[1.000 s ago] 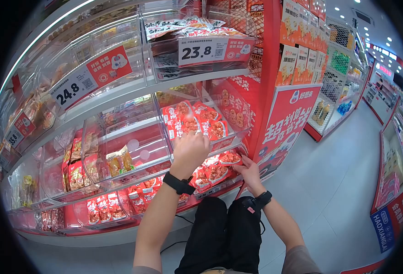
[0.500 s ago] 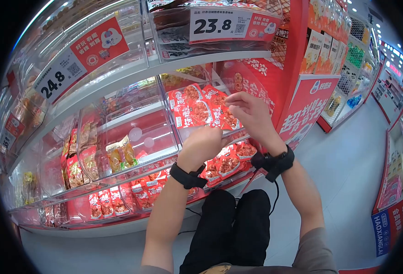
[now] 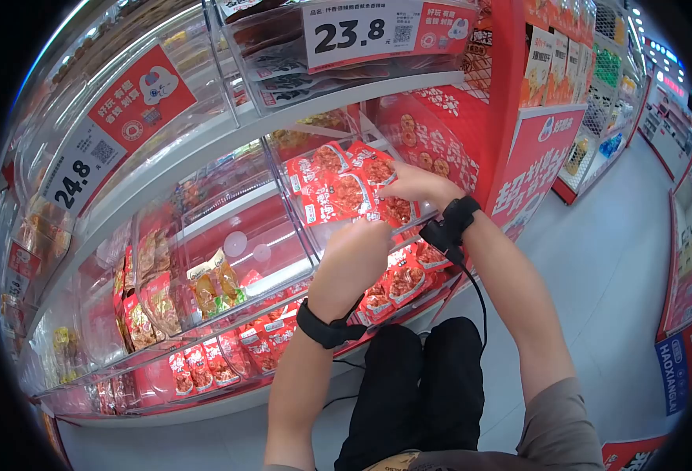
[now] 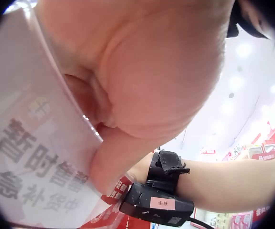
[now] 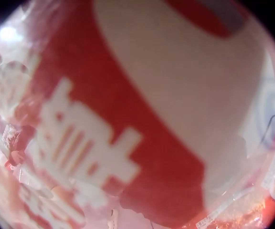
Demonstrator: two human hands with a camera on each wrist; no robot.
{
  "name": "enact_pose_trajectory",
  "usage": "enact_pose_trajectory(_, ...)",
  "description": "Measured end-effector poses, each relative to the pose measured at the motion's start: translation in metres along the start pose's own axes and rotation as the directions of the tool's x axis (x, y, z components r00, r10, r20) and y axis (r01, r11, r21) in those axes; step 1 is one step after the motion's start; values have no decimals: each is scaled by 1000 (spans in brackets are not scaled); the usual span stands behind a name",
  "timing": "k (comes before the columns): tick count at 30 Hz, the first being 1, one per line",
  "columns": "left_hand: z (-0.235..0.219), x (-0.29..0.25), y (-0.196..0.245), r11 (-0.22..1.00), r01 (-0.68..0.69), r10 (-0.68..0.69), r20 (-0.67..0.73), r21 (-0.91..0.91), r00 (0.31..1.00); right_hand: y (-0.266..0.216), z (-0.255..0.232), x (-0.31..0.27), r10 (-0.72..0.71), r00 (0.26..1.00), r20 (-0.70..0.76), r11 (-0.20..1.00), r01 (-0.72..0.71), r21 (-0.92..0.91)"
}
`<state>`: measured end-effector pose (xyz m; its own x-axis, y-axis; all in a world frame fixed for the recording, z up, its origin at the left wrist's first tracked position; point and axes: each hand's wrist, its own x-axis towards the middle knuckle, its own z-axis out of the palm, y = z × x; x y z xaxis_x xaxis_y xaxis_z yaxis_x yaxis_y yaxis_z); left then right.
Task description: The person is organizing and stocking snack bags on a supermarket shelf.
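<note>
Fingers [image 4: 110,164] of the left hand [image 3: 354,259] are curled over the front edge of a clear plastic bin [image 3: 315,235], with a white card printed in grey characters [image 4: 32,167] seen pressed beside them in the left wrist view. Just beyond, the right hand [image 3: 409,187] is laid on the red foil snack packets [image 3: 338,188] stacked in that bin, its fingers bent onto the topmost packet; whether it is pinched cannot be told. A black wrist strap [image 3: 449,224] is worn on the right forearm. Further back, a white and red price tag marked 23.8 [image 3: 385,31] is fixed to the upper shelf.
</note>
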<state>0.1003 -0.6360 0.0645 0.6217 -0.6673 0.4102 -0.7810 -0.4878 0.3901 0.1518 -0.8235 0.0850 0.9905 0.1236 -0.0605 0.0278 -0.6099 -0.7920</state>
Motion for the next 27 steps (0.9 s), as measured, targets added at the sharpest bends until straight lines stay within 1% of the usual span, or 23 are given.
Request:
enact_pose_trajectory(2, 3, -2, -3, 998, -38, 35, -55, -42, 998, 19, 2, 12, 3, 1000, -20, 998, -2, 55)
enact_pose_trajectory(3, 4, -1, -3, 999, -29, 28, -39, -24, 999, 19, 1, 13, 50, 998, -41, 996, -53, -68)
enact_pose_trajectory(5, 5, 1, -3, 1000, -13, 14, -7, 14, 1000, 19, 0, 14, 133, 985, -106, 939, -159, -305)
enact_pose_trajectory(6, 3, 1, -2, 1000, 1, -1, 13, 12, 1000, 22, 2, 16, 85, 987, -138, 918, -131, -373)
enact_pose_trajectory(8, -1, -1, 0, 999, 33, -33, 53, 12, 998, 26, 0, 19, 62, 988, -141, 914, -113, -390)
enact_pose_trajectory(9, -1, -2, 1, 999, 29, -30, 32, 35, 999, 22, -1, 17, 50, 989, -142, 912, -103, -397)
enact_pose_trajectory(10, 1, -3, 2, 998, 27, -28, 13, 57, 1000, 21, -3, 11, 18, 992, -127, 944, -58, -323)
enact_pose_trajectory(11, 3, -4, 1, 997, 28, -27, -9, 78, 1000, 18, -5, 9, -2, 993, -122, 939, -40, -343)
enact_pose_trajectory(12, 4, -4, 0, 994, -17, 20, -25, 107, 999, 12, -7, 5, -23, 993, -118, 932, -22, -362)
enact_pose_trajectory(13, 5, -5, 0, 992, -13, 17, -30, 127, 999, 7, -11, 3, -41, 993, -115, 925, -6, -379)
enact_pose_trajectory(14, 7, -5, 0, 989, -11, 15, -31, 145, 999, 6, -14, 2, -84, 991, -101, 927, 41, -373)
enact_pose_trajectory(15, 7, -5, 2, 987, -10, 15, -28, 162, 1000, 6, -17, 2, -207, 960, -187, 902, 114, -416)
enact_pose_trajectory(16, 7, -5, 3, 981, -23, 28, -24, 190, 999, 7, -18, 2, -326, 907, -266, 869, 177, -462)
enact_pose_trajectory(17, 9, -5, 3, 978, -27, 36, -40, 207, 999, 8, -20, 3, -440, 833, -336, 827, 231, -512)
enact_pose_trajectory(18, 10, -5, 3, 974, -32, 45, -56, 223, 997, -6, -25, 2, -364, 861, -356, 832, 128, -541)
enact_pose_trajectory(21, 13, -6, 2, 965, -53, 77, -84, 255, 993, -15, -22, 18, -391, 755, -526, 854, 86, -513)
enact_pose_trajectory(22, 14, -6, 1, 962, -62, 89, -91, 265, 992, -20, -19, 23, -319, 758, -568, 902, 58, -428)
enact_pose_trajectory(25, 14, -6, 0, 966, -72, 101, -106, 247, 989, -39, -17, 38, -75, 810, -581, 954, -112, -279)
enact_pose_trajectory(26, 14, -7, 2, 963, -75, 104, -102, 260, 989, -38, -15, 45, -175, 730, -661, 946, -61, -317)
enact_pose_trajectory(27, 12, -7, 2, 965, -76, 105, -106, 251, 989, -36, -10, 51, -268, 633, -726, 933, -18, -360)
